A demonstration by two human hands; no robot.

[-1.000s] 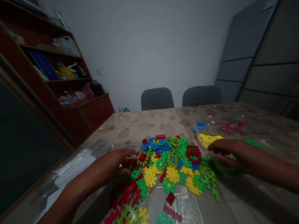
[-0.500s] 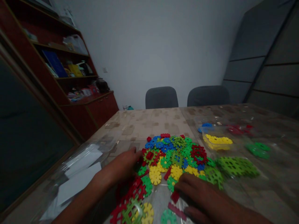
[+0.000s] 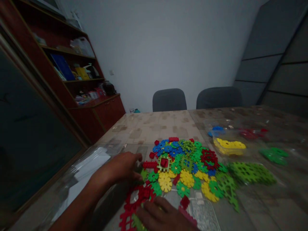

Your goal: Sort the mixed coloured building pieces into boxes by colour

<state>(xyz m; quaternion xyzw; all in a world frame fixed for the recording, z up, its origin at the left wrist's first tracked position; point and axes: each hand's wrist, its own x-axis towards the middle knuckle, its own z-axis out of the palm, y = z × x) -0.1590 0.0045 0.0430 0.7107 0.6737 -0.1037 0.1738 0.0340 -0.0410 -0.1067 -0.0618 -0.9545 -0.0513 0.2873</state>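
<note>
My left hand (image 3: 124,166) hovers at the left side of a pile of plastic building pieces. Its thumb and fingers are apart, with nothing visible between them. Closest to its fingertips are a red toothed strip (image 3: 149,165) and a light green piece, partly hidden. My right hand (image 3: 160,213) lies nearly flat, palm down, at the near edge of the pile. Under and beside its fingers are red toothed frames (image 3: 131,200) and a light green piece (image 3: 138,223). Yellow flower-shaped discs (image 3: 165,182), green discs (image 3: 183,189) and blue discs (image 3: 166,148) fill the pile.
On the right, clear boxes hold sorted pieces: yellow (image 3: 229,146), light green (image 3: 252,173), green (image 3: 274,155), red and blue. A clear lid (image 3: 204,211) lies near me. Clear packaging with white cards (image 3: 92,162) is at left. Two chairs (image 3: 169,100) stand beyond the table.
My right hand has moved left across the near side, uncovering yellow and green discs and the clear lid. My left hand has drawn back slightly from the pile with fingers spread.
</note>
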